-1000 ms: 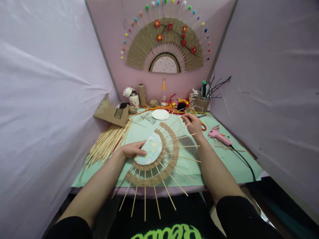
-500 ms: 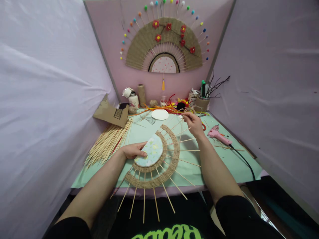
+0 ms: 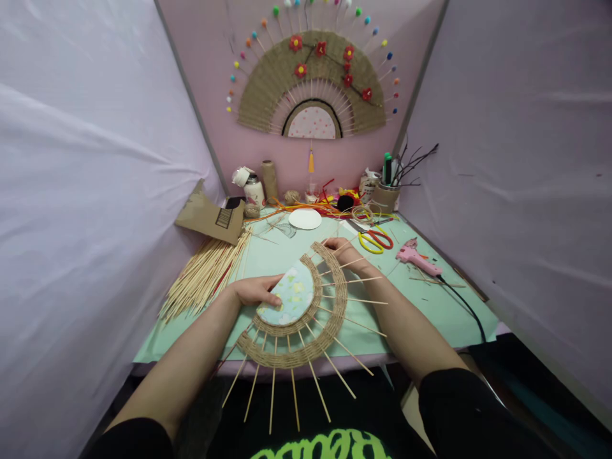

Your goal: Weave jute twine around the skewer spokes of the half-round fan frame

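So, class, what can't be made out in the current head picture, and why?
All in the head view:
Left hand: most fingers hidden beneath the pale blue floral half-disc.
Right hand: fingertips mostly hidden behind the woven tan twine band; grip unclear.
Lime green lettering on the black shirt: cut off by the bottom edge.
Round multicoloured pom-poms: topmost cut off by the top edge.

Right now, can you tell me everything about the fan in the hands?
The fan has a pale blue semicircle patterned yellow and green, its straight edge facing upper left. Two brown, cord-like woven bands curve around it: the inner band along its rim, the outer band past a gap. Thin, wooden-looking sticks spread outward. The fan tilts over the table's near edge. The left hand grips the semicircle, thumb on top; the right hand is at the outer band's upper end.
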{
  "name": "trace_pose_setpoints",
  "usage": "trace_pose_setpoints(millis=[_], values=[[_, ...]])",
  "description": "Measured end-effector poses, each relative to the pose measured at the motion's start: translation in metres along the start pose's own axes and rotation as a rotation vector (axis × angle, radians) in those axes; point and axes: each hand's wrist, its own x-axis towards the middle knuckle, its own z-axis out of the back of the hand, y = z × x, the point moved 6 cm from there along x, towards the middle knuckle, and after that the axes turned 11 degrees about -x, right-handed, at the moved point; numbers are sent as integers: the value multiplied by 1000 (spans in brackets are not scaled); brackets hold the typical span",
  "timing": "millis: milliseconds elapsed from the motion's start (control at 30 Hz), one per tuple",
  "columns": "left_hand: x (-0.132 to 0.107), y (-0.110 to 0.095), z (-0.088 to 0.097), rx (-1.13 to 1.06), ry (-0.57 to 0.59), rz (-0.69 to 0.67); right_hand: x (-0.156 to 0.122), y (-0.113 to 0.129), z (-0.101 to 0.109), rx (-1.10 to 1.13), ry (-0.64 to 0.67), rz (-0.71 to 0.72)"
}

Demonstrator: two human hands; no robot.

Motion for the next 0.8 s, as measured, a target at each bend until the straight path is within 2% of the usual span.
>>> trace_pose_setpoints(millis=[100,233,367,467,533,600,667,733,800], values=[[2,-1,-2,60,8,10,1,-3,0,19,-25,-40],[4,-3,-3,149,6,13,3,-5,11,4,-156,-20],[7,-12,-8,181,-10,13,4,-7,14,8,-211,-43],[14,-28,-10,119,-113,7,2,-5,15,18,-227,-49],[23,-42,-8,90,-245,-3,2,-4,16,3,-235,-28],[36,-59,-5,92,-385,-72,2,-2,17,-37,-247,5],[54,-73,-8,18,-408,-136,2,-1,18,-85,-257,33],[75,-80,-12,-104,-410,-146,3,-2,20,-125,-265,50],[91,-83,-10,-223,-484,-161,4,-3,24,-159,-282,64]])
